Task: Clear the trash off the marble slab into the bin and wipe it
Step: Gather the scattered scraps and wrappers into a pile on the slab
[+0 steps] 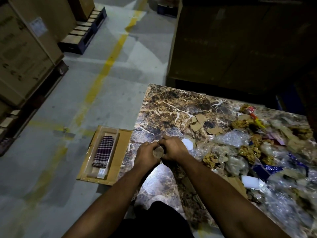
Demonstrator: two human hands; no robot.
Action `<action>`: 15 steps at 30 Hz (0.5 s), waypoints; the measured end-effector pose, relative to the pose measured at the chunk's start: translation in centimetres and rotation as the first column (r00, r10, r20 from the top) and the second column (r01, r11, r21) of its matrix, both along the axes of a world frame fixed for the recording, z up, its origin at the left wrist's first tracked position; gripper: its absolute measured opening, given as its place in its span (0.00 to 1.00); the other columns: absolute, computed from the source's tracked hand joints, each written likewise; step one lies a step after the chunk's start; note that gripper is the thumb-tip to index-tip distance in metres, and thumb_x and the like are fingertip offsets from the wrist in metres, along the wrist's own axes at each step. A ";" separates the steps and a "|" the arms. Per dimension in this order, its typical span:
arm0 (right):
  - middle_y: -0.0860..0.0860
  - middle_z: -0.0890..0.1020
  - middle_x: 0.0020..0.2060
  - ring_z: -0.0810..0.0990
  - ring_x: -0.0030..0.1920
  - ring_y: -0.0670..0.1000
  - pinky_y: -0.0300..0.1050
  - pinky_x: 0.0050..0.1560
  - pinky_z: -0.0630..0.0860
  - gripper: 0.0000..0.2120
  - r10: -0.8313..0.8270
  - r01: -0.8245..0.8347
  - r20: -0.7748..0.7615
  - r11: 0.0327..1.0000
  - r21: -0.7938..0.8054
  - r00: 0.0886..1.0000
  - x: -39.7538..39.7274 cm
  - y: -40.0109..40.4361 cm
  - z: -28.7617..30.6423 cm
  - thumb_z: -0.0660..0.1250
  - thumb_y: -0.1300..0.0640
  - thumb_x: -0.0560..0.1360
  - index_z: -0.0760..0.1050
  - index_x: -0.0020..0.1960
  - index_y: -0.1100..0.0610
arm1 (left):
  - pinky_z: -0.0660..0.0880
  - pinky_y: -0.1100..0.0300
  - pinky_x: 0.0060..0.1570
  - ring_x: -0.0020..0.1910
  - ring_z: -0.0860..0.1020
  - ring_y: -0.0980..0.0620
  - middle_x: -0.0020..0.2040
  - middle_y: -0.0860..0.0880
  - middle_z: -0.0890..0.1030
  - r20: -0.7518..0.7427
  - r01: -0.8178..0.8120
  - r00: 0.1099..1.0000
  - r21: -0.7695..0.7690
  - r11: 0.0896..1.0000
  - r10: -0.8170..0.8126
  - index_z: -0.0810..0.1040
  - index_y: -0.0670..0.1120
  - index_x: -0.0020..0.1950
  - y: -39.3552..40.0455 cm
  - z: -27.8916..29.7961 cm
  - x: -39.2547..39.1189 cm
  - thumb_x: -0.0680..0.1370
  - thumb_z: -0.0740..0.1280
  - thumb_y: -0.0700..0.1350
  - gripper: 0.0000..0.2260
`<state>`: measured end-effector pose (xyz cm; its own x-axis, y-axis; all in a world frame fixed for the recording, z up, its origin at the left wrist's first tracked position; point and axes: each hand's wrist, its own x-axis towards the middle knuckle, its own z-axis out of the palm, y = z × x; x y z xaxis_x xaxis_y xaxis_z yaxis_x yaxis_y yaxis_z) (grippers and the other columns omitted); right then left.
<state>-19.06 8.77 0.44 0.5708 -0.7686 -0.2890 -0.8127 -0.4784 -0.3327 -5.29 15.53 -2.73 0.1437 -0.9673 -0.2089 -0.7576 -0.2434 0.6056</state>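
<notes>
Balling a clear plastic scrap [158, 151] between left hand [145, 154] and right hand [173, 150], both curled round it. Trash heap [248, 148] right of the grip, uncleared; checked cloth [103, 151] left, untouched. No bin visible.

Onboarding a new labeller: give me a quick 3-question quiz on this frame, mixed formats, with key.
1. True or false: the checked cloth lies on the marble slab.
2. Multiple choice: where is most of the trash? A) on the slab's right part B) on the floor C) in the clear tray
3. Fill in: the left hand and right hand meet over the slab's ____ edge, together holding a small piece of clear plastic.

Key
1. False: it lies in the clear tray on a flat cardboard sheet on the floor, left of the slab.
2. A
3. left
</notes>
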 end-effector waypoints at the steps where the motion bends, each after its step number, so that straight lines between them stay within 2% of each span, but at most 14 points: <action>1: 0.51 0.79 0.48 0.81 0.46 0.57 0.45 0.40 0.74 0.15 -0.011 0.011 0.015 1.000 0.005 1.000 -0.2 0.2 0.0 0.71 0.54 0.67 0.81 0.53 0.52 | 0.68 0.58 0.34 0.41 0.76 0.50 0.39 0.55 0.75 -0.012 -0.022 1.000 -0.016 1.000 0.022 0.78 0.57 0.48 0.1 0.2 -0.3 0.67 0.71 0.51 0.10; 3: 0.51 0.79 0.44 0.80 0.44 0.57 0.44 0.39 0.73 0.11 -0.052 0.053 0.081 0.999 -0.001 0.995 -0.8 0.5 0.3 0.69 0.54 0.68 0.81 0.49 0.53 | 0.72 0.57 0.35 0.39 0.77 0.53 0.39 0.55 0.77 -0.061 -0.067 0.996 -0.059 0.996 0.064 0.79 0.55 0.47 0.1 0.9 -1.0 0.70 0.70 0.52 0.07; 6: 0.50 0.79 0.43 0.80 0.43 0.56 0.48 0.40 0.78 0.10 -0.113 0.121 0.172 0.992 -0.039 0.979 -2.1 0.0 1.6 0.69 0.53 0.69 0.82 0.49 0.51 | 0.73 0.58 0.38 0.39 0.76 0.54 0.39 0.56 0.77 -0.095 -0.078 0.993 -0.130 0.988 0.065 0.83 0.53 0.47 -0.7 2.6 -1.9 0.70 0.73 0.50 0.07; 11: 0.50 0.81 0.47 0.80 0.46 0.54 0.47 0.45 0.79 0.17 -0.175 0.223 0.250 0.958 -0.180 0.952 -6.1 -1.9 5.7 0.74 0.54 0.66 0.83 0.55 0.53 | 0.73 0.59 0.41 0.41 0.77 0.54 0.44 0.53 0.82 -0.096 -0.001 0.995 -0.243 0.970 -0.023 0.85 0.53 0.51 -4.2 6.2 -4.5 0.66 0.79 0.50 0.15; 13: 0.50 0.81 0.49 0.80 0.48 0.53 0.45 0.46 0.79 0.19 -0.234 0.299 0.279 0.929 -0.220 0.931 -8.5 -2.4 7.2 0.76 0.55 0.64 0.83 0.56 0.53 | 0.77 0.56 0.43 0.44 0.79 0.52 0.46 0.52 0.83 -0.105 0.048 0.991 -0.288 0.957 -0.081 0.84 0.53 0.52 -5.7 7.5 -6.4 0.65 0.78 0.51 0.16; 15: 0.51 0.82 0.49 0.81 0.48 0.53 0.45 0.48 0.78 0.19 -0.290 0.376 0.328 0.895 -0.241 0.899 -11.2 -2.7 8.3 0.76 0.56 0.63 0.84 0.54 0.54 | 0.75 0.57 0.41 0.44 0.79 0.51 0.45 0.51 0.81 -0.118 0.096 0.982 -0.344 0.934 -0.145 0.84 0.53 0.51 -6.9 8.7 -8.7 0.64 0.77 0.50 0.16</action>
<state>-30.31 6.09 8.73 0.2885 -0.9514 0.1081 -0.8364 -0.3053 -0.4552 -13.98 8.67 5.98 0.0146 -0.9925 0.1211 -0.6708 0.0801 0.7373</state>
